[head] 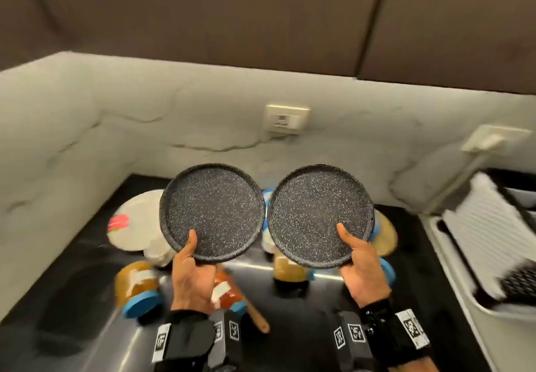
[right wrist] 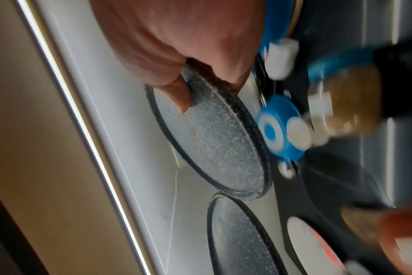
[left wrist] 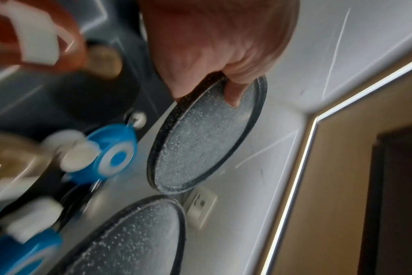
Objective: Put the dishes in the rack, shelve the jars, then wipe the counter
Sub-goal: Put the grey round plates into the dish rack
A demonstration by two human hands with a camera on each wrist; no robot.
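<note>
Left hand [head: 190, 273] and right hand [head: 362, 270] each pinch a speckled plate [head: 213, 212] [head: 320, 215]; jars [head: 136, 284] below seem blurred.

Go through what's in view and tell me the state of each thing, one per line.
Left hand: grips the left speckled plate, lifted, tilted.
Right hand: grips the right speckled plate, lifted, tilted.
Jars: lids on, on the counter.
White plate: lying on the counter.
Dish rack: no plates visible in it.

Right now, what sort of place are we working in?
Most likely a home kitchen: a black counter against a pale wall with a socket, a dish rack on the right, and blue-lidded jars below the two speckled plates in hand.
</note>
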